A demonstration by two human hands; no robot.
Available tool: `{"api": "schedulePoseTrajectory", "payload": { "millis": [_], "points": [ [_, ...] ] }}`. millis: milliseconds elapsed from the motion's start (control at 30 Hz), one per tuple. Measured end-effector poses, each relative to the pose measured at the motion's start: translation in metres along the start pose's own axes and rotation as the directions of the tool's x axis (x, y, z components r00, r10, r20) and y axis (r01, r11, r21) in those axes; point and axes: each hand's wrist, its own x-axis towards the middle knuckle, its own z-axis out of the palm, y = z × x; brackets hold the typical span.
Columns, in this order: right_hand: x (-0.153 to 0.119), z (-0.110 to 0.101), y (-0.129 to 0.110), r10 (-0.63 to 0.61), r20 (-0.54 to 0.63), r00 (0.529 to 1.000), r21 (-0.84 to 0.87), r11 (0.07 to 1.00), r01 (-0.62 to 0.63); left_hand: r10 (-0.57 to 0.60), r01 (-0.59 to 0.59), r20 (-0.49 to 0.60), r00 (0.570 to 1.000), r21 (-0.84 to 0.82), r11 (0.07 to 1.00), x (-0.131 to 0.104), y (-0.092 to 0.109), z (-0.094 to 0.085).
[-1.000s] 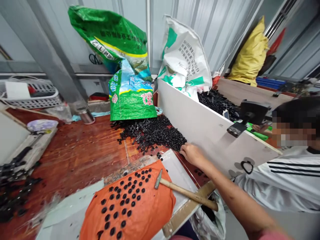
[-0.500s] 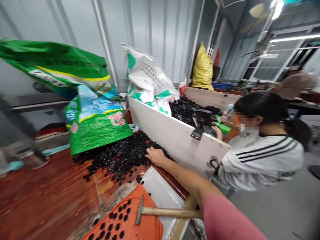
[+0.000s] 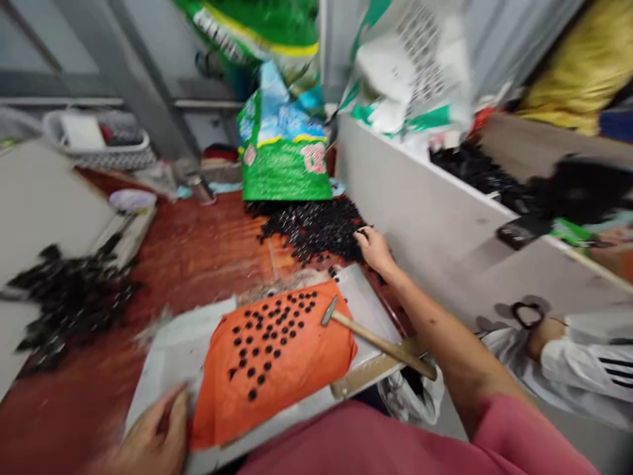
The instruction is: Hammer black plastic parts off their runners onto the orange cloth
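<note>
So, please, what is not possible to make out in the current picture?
In the head view:
Right hand: blur and curled fingers hide whether it holds any black pieces.
Left hand: blurred and partly cut off by the bottom edge.
White sack: print too blurred to read.
Co-worker: head cut off by the right edge.

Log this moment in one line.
right hand: at edge of black parts pile | left hand: beside orange cloth | hammer: head on cloth

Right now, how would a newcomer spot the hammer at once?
From the reddish table, look to the orange sheet at its near side. The hammer lies across the sheet's right edge, its metal head on the orange. Its long wooden handle sets it apart from the small round black pieces on the sheet.
</note>
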Motion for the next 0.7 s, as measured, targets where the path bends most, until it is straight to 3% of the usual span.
{"api": "schedulePoseTrajectory", "payload": {
  "millis": [33, 100, 200, 267, 367, 467, 600, 700],
  "points": [
    [-0.015, 0.01, -0.007, -0.066, 0.026, 0.997, 0.023, 0.998, 0.066, -0.045, 0.048, -0.057, 0.997, 0.052, 0.997, -0.012, 0.001, -0.004],
    [-0.056, 0.031, -0.027, -0.219, 0.101, 0.971, 0.071, 0.975, 0.212, 0.004, 0.007, -0.118, 0.993, 0.09, 0.996, -0.021, 0.011, -0.009],
    [-0.122, 0.061, -0.065, -0.439, 0.204, 0.875, 0.102, 0.899, 0.427, 0.231, -0.231, -0.173, 0.957, 0.024, 0.973, -0.015, 0.04, -0.01],
    [-0.15, 0.08, -0.086, -0.556, 0.243, 0.795, 0.094, 0.829, 0.551, 0.354, -0.362, -0.099, 0.93, -0.076, 0.929, -0.009, 0.062, -0.008],
    [-0.158, 0.095, -0.1, -0.683, 0.271, 0.678, 0.092, 0.719, 0.688, 0.458, -0.456, -0.025, 0.889, -0.147, 0.878, -0.002, 0.09, 0.0],
    [-0.148, 0.089, -0.094, -0.753, 0.274, 0.599, 0.102, 0.642, 0.76, 0.481, -0.478, 0.037, 0.876, -0.066, 0.876, 0.003, 0.107, 0.011],
    [-0.139, 0.074, -0.069, -0.767, 0.206, 0.608, 0.057, 0.63, 0.775, 0.458, -0.464, 0.115, 0.881, 0.035, 0.885, 0.005, 0.116, 0.02],
    [-0.14, 0.073, -0.053, -0.782, 0.107, 0.614, 0.036, 0.621, 0.783, 0.423, -0.435, 0.132, 0.897, 0.085, 0.897, 0.003, 0.119, 0.022]
  ]
}}
